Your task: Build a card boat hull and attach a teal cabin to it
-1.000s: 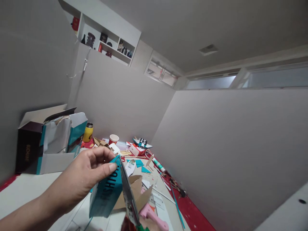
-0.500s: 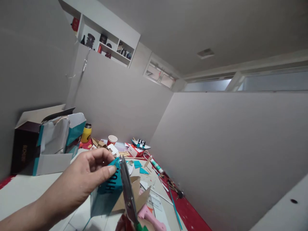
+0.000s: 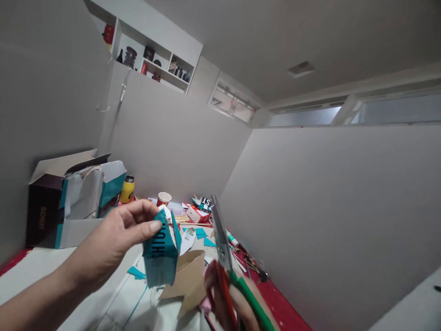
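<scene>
- Across the foreground, an off-white work surface (image 3: 44,276), edged along the right by a red strip (image 3: 285,308).
- Behind, plain grey walls meeting in a corner; high up, a white shelf unit (image 3: 195,46) with small ornaments, and a square ceiling vent (image 3: 301,69).
- At the left against the wall, a dark brown cardboard box (image 3: 43,211) beside an opened teal-and-white cardboard box (image 3: 112,191); next to them, a yellow bottle with a dark cap (image 3: 127,189) and a red-and-white paper cup (image 3: 164,198).
- Beyond the hands, thin wooden sticks (image 3: 186,219) and flat teal card scraps (image 3: 200,233); nearer, a folded brown cardboard piece (image 3: 188,276).
- Pinched between thumb and curled fingers of the left hand (image 3: 127,234), by its top edge: a teal folded-card carton piece (image 3: 160,259), raised above the surface, with a split, flared right side.
- Wrapped by the right hand (image 3: 241,305), fingers around the handles: metal scissors with red and green grips (image 3: 223,255), pointing up, blades close together, right of the carton piece and apart from it.
- Readable on the carton piece: black capitals "SHIO", running up the side, partly beneath the thumb.
- On a black patch at the back (image 3: 206,201), white letters, apparently "ST" upside down.
- On the dark box, gold lettering, too small to read surely.
</scene>
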The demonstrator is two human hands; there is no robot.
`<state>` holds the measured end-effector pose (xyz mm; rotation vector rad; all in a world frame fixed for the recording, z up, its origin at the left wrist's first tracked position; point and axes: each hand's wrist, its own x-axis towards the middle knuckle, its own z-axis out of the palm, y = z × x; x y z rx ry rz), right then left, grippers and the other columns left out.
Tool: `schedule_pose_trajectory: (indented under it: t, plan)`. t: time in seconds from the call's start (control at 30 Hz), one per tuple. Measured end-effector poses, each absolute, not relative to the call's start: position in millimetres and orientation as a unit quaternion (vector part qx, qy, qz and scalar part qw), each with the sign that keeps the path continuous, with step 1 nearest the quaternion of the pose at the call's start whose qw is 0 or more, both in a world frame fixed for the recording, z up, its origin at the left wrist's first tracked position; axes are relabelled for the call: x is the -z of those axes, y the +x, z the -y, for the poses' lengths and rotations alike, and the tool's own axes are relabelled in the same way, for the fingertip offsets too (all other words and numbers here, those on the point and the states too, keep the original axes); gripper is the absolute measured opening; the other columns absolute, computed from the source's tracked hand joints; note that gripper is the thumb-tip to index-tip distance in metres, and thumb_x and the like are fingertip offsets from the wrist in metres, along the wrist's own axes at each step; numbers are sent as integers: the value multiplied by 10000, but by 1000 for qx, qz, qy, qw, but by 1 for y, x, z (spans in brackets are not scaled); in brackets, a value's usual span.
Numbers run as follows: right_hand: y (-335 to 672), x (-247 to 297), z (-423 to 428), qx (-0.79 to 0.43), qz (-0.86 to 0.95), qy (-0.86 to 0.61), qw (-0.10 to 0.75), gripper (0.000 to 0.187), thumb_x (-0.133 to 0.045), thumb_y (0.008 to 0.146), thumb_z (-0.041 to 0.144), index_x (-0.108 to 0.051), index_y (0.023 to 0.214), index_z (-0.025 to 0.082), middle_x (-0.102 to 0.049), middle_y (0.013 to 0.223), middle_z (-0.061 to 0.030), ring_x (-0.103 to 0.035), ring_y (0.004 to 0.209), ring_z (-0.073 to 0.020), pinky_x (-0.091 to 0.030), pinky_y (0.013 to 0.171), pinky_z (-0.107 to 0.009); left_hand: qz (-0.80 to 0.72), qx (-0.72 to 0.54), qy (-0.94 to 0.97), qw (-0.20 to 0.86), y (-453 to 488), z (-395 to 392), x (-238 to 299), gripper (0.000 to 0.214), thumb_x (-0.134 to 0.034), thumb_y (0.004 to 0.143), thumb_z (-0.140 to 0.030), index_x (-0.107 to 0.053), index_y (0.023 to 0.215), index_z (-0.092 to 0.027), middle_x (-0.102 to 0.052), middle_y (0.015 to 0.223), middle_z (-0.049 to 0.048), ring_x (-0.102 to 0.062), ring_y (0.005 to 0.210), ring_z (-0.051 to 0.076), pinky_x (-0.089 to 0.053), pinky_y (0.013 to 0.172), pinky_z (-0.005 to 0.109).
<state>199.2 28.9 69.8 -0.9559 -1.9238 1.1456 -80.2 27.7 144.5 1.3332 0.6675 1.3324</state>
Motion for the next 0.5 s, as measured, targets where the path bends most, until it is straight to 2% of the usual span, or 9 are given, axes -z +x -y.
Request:
schedule_pose_trajectory:
  t: [0.03, 0.1, 0.17, 0.2, 0.3, 0.5]
  plan:
    - [206, -74, -37, -416, 742, -390, 354, 296, -454, 959, 417, -602, 977, 162, -623, 748, -8, -600, 639, -155, -462, 545, -248, -282, -565, 553, 543, -82, -30, -145, 109, -706, 804, -285, -649, 850, -204, -642, 834, -13, -547, 764, 117, -415, 702, 224]
    - [223, -82, -56, -218, 794, -492, 283, 304, -511, 902, 443, -595, 793, 172, -606, 693, -9, -582, 645, -169, -423, 564, -252, -287, -572, 536, 551, -86, -35, -146, 112, -717, 791, -262, -648, 854, -201, -649, 828, -14, -546, 749, 111, -414, 690, 215]
    - [243, -84, -76, -23, 778, -608, 153, 279, -519, 864, 423, -617, 776, 176, -641, 697, -36, -597, 668, -199, -395, 583, -267, -292, -575, 522, 558, -88, -40, -146, 125, -719, 789, -255, -643, 870, -198, -654, 840, -13, -550, 760, 109, -414, 693, 209]
    - [254, -83, -85, 49, 748, -657, 79, 279, -492, 867, 420, -636, 833, 184, -675, 752, -56, -620, 701, -215, -391, 602, -273, -294, -577, 516, 561, -89, -42, -146, 134, -719, 789, -255, -640, 881, -198, -654, 844, -13, -554, 771, 111, -415, 698, 208]
    - [285, -69, -108, 63, 711, -700, 31, 298, -509, 847, 394, -657, 951, 157, -718, 883, -148, -663, 798, -285, -397, 629, -303, -298, -578, 505, 568, -89, -45, -145, 164, -729, 783, -255, -637, 907, -198, -651, 855, -15, -563, 792, 113, -421, 712, 208]
    - [316, -35, -129, 47, 676, -736, 3, 293, -539, 851, 355, -657, 958, 109, -710, 946, -227, -674, 883, -339, -433, 697, -361, -308, -570, 498, 575, -83, -47, -142, 186, -740, 775, -235, -667, 939, -190, -659, 889, 3, -572, 783, 113, -440, 691, 198]
